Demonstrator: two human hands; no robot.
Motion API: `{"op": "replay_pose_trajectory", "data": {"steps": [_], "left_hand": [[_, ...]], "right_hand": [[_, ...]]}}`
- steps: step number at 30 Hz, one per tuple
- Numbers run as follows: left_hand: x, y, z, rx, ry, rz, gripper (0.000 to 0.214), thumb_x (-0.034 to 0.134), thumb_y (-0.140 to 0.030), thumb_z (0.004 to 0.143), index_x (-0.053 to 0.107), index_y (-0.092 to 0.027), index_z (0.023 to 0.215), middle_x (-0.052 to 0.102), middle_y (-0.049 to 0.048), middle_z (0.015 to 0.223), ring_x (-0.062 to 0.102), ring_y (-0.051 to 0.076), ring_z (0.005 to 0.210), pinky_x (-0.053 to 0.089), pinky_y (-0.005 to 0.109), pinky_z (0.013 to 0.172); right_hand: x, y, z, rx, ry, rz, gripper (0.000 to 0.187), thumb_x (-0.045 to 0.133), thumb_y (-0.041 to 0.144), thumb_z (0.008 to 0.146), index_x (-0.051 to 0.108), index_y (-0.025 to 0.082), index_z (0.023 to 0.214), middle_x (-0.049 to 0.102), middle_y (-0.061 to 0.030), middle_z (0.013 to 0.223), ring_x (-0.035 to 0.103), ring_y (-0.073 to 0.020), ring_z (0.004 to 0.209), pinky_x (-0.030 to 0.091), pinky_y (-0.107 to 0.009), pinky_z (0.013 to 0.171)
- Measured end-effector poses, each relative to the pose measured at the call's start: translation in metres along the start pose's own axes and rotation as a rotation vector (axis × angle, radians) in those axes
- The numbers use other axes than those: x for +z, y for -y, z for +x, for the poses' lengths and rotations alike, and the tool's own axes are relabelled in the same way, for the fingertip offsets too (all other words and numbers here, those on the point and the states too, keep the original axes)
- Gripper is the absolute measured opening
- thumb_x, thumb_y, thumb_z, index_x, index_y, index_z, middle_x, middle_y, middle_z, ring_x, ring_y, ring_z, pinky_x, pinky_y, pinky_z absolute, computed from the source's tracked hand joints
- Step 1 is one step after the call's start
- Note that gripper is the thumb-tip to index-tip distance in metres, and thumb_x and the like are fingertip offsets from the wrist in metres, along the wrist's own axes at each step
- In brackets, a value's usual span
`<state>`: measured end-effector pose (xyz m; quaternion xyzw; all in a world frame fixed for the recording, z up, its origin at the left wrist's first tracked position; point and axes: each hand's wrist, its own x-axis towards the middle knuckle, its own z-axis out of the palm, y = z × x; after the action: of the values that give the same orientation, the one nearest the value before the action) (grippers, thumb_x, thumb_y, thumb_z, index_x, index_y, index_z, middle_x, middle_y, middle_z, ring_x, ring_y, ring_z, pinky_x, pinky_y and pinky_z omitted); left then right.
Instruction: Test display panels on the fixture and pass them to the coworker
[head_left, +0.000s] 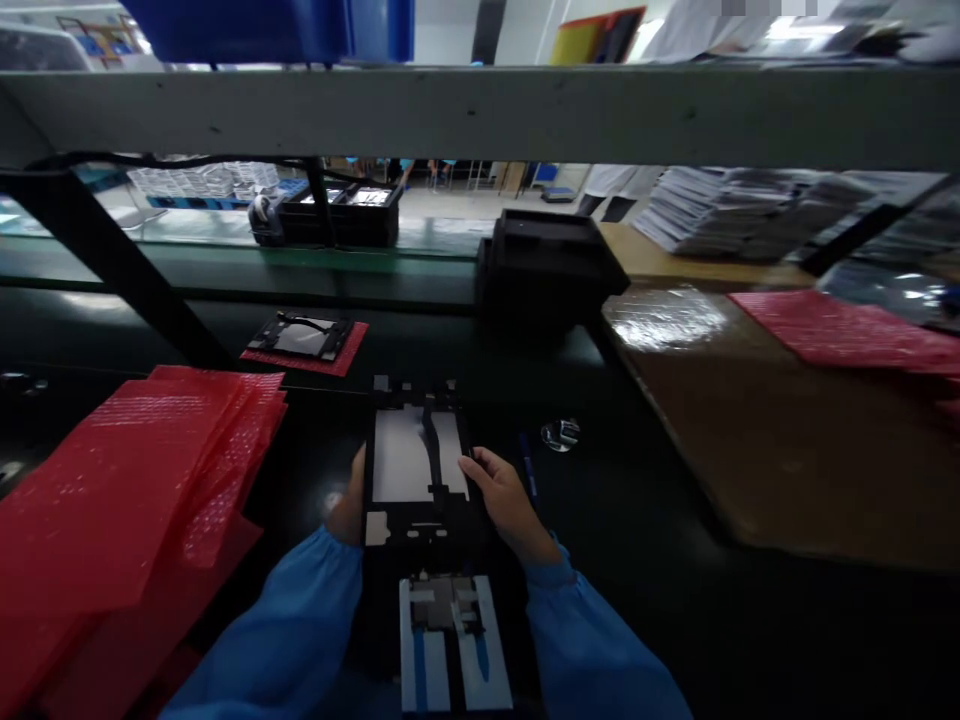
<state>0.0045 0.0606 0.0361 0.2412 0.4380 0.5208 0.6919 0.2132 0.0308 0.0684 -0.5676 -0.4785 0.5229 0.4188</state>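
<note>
Both my hands hold a black rectangular device panel with a pale middle and a dark ribbon cable running down it. It looks like part of a tablet. My left hand grips its left edge, with the fingers mostly hidden behind it. On the right edge, the thumb of my right hand lies on the front face and the other fingers curl round the side. Nearer to me, below the panel, is a light-coloured assembly with blue strips and a metallic block at its top.
Red bubble-wrap bags pile up at left. A similar panel lies on a red bag beyond them. Right of my hand are a blue pen and a crumpled shiny piece. Black trays, a brown board and an overhead shelf surround the bench.
</note>
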Motion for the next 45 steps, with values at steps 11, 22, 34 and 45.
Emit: {"op": "replay_pose_trajectory", "data": {"steps": [11, 22, 34, 45], "left_hand": [[0.024, -0.001, 0.010, 0.157, -0.132, 0.053, 0.047, 0.077, -0.032, 0.070, 0.064, -0.020, 0.113, 0.076, 0.0069, 0.098, 0.072, 0.026, 0.095, 0.057, 0.036, 0.083], [0.022, 0.005, 0.018, 0.163, -0.207, 0.099, 0.040, 0.074, -0.031, 0.072, 0.060, -0.021, 0.108, 0.074, 0.0057, 0.090, 0.072, 0.023, 0.087, 0.057, 0.035, 0.080], [0.020, 0.009, 0.022, 0.200, -0.218, 0.082, 0.043, 0.074, -0.028, 0.072, 0.062, -0.019, 0.112, 0.075, 0.0069, 0.093, 0.072, 0.023, 0.088, 0.057, 0.035, 0.080], [0.023, 0.007, 0.020, 0.181, -0.227, 0.086, 0.040, 0.073, -0.028, 0.073, 0.061, -0.021, 0.110, 0.075, 0.0064, 0.093, 0.072, 0.025, 0.095, 0.057, 0.037, 0.084]], "right_hand": [[-0.081, -0.012, 0.004, 0.229, -0.393, -0.620, 0.037, 0.072, 0.041, 0.081, 0.042, 0.026, 0.066, 0.055, -0.0067, 0.064, 0.064, -0.0341, 0.080, 0.041, -0.044, 0.075], [-0.015, -0.031, 0.021, -0.139, -0.225, -0.165, 0.023, 0.046, 0.049, 0.084, 0.039, 0.027, 0.079, 0.047, 0.0050, 0.062, 0.047, -0.0155, 0.053, 0.039, -0.028, 0.052], [-0.004, -0.031, 0.020, -0.313, -0.325, -0.308, 0.036, 0.059, 0.051, 0.086, 0.044, 0.026, 0.065, 0.047, 0.0028, 0.059, 0.045, -0.0167, 0.058, 0.038, -0.031, 0.058], [-0.009, -0.030, 0.018, -0.287, -0.433, -0.428, 0.036, 0.048, 0.054, 0.090, 0.039, 0.028, 0.067, 0.049, 0.0013, 0.060, 0.048, -0.0184, 0.059, 0.039, -0.032, 0.059]]}}
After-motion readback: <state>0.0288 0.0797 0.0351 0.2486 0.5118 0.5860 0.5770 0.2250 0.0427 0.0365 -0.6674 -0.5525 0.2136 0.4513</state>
